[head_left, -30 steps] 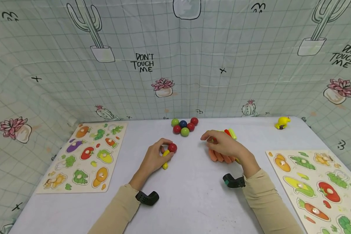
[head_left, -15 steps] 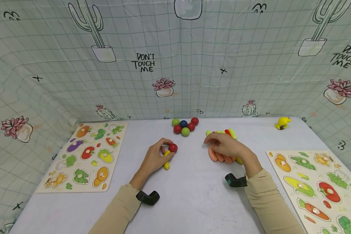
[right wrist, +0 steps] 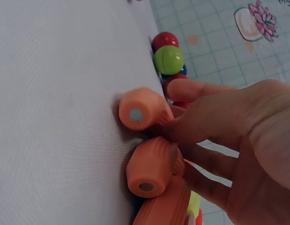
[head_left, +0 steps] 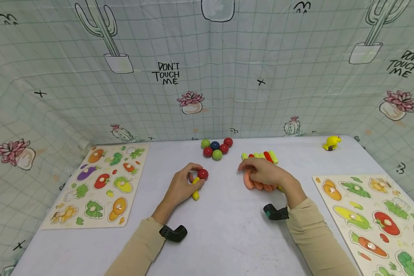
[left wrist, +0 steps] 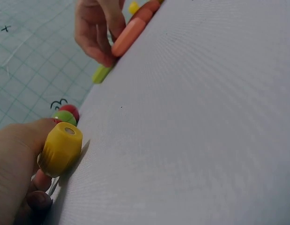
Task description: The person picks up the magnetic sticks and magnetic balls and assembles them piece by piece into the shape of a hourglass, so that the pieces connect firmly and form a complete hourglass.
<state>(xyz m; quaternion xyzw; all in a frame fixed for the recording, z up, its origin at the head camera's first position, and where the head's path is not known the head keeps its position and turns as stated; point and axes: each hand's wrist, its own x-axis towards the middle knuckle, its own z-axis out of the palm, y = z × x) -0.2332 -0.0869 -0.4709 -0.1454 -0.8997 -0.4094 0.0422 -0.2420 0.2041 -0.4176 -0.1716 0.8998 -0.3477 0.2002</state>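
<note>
In the head view my left hand (head_left: 183, 184) holds a yellow magnetic rod (head_left: 195, 194) with a red ball (head_left: 202, 174) at its far end, index finger and thumb beside the ball. The left wrist view shows the yellow rod's round metal end (left wrist: 70, 131) facing the camera. My right hand (head_left: 263, 171) is over a row of orange rods (head_left: 258, 186). In the right wrist view its thumb and fingers pinch the outermost orange rod (right wrist: 144, 108), which stands slightly apart from its neighbour (right wrist: 147, 173). Part of the row is hidden under the hand.
Red, green and blue balls (head_left: 217, 154) lie clustered at the back middle. Lime and red rods (head_left: 268, 156) lie behind my right hand. Vegetable puzzle boards lie at left (head_left: 107, 184) and right (head_left: 369, 214). A yellow toy figure (head_left: 331, 143) stands at the back right.
My right hand has lowered and drawn back slightly onto the orange rods, and the outermost rod has shifted a little left. My left hand keeps its hold on the yellow rod.
</note>
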